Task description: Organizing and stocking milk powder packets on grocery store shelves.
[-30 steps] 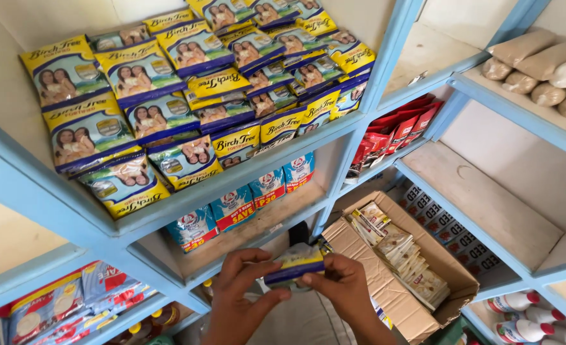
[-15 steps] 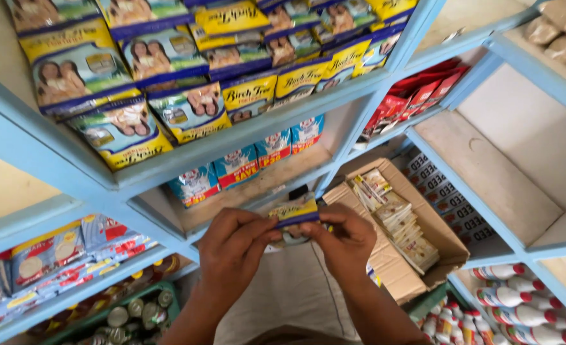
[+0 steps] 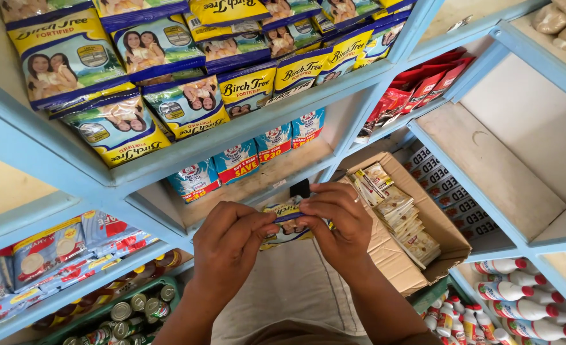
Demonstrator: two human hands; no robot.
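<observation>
Head view, looking down past light blue shelves (image 3: 72,167). Left hand (image 3: 228,246) and right hand (image 3: 337,227) meeting in front of the shelf edge, both closed in a pinch on one small yellow and blue sachet (image 3: 287,223). Sachet held between the two hands, fingertips (image 3: 267,228) of the left on its left end, right fingers curled over its top and right side; most of the sachet hidden by them. Small black piece (image 3: 299,188) visible just above the right hand, cannot tell what it is.

On the upper shelf, rows of larger yellow and blue pouches (image 3: 116,128). Below, blue and white packs (image 3: 238,163) standing at the shelf front. To the right, open cardboard box (image 3: 436,223) with small packets in a row (image 3: 401,214). Red packs (image 3: 417,89) higher right. Cans (image 3: 136,306) at lower left, white bottles with red caps (image 3: 519,300) at lower right.
</observation>
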